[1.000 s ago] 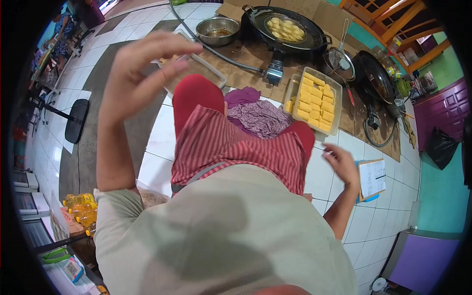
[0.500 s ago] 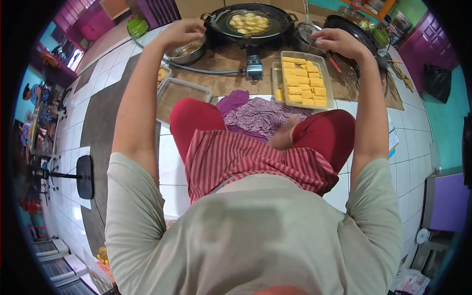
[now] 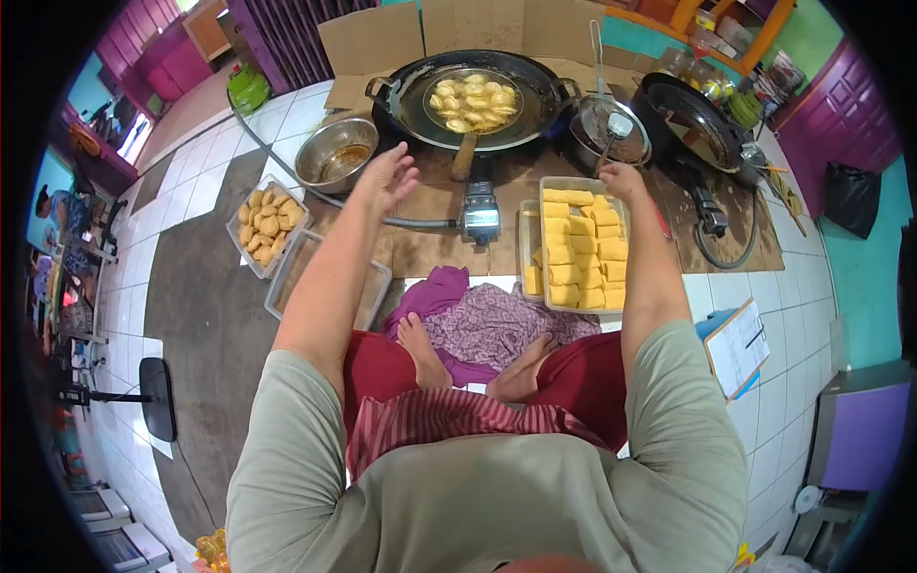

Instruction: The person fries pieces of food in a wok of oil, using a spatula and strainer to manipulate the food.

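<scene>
My left hand point(image 3: 390, 180), fingers apart and holding nothing, hovers between a metal bowl point(image 3: 330, 170) and the large black wok point(image 3: 392, 124). Pale yellow pieces point(image 3: 473, 103) fry in oil in that wok, whose front rim has a wooden handle point(image 3: 464, 158) leaning over it. My right hand point(image 3: 623, 181) is closed on the thin handle of a small metal ladle point(image 3: 619, 125). The ladle's head is over a dark pot point(image 3: 583, 153), where a wire strainer point(image 3: 596, 57) also rests. Just below that hand is a plastic tub point(image 3: 544, 215) of yellow rolls point(image 3: 575, 258).
A red handle point(image 3: 661, 220) lies beside my right wrist. A second black wok point(image 3: 688, 105) on a burner stands at right. To the left are a tub of browned pieces point(image 3: 266, 224) and another plastic tub point(image 3: 279, 298). A clipboard point(image 3: 740, 346) lies right, cloths point(image 3: 497, 320) by my feet.
The view has tilted upward, showing more of the woks and the browned pieces. My left hand has moved away from the metal bowl, its fingers spreading. My right hand stays by the dark pot.
</scene>
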`<action>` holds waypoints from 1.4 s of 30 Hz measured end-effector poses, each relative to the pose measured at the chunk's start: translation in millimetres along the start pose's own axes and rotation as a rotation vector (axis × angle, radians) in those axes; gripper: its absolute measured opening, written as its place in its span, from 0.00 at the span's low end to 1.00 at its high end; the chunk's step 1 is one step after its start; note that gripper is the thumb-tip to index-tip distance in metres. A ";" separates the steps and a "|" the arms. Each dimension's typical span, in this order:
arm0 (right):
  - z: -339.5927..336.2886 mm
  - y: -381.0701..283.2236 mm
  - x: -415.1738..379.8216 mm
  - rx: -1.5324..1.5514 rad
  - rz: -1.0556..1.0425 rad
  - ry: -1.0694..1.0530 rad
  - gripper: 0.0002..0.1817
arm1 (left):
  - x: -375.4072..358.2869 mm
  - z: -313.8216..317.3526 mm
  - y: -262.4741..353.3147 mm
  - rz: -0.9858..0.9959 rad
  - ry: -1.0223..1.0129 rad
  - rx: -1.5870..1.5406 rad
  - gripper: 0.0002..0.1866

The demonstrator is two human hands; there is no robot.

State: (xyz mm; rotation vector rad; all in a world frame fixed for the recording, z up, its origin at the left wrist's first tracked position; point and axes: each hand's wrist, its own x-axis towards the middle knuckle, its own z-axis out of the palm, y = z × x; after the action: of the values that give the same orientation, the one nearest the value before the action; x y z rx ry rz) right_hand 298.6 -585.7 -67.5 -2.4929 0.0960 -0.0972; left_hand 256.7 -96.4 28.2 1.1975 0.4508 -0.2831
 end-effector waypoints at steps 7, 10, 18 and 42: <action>52.2 2.2 -26.9 -0.096 0.114 0.077 0.12 | -30.2 45.2 -34.3 -0.274 -0.029 -0.344 0.14; 56.2 -1.4 -23.1 -0.094 0.123 0.123 0.12 | -7.0 42.0 -46.1 -0.258 -0.025 -0.405 0.16; 66.9 34.5 41.3 -0.337 0.119 0.145 0.19 | 37.8 52.8 -70.3 -0.288 -0.352 -0.582 0.37; -23.9 -2.6 66.2 1.434 0.703 0.317 0.11 | 66.7 66.2 -54.6 -0.560 -0.396 -0.962 0.11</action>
State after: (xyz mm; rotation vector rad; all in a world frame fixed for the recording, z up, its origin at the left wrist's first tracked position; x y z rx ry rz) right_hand 362.3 -604.1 -43.9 -0.9137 0.7290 -0.1765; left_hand 303.3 -175.6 -29.6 0.0470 0.4797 -0.6742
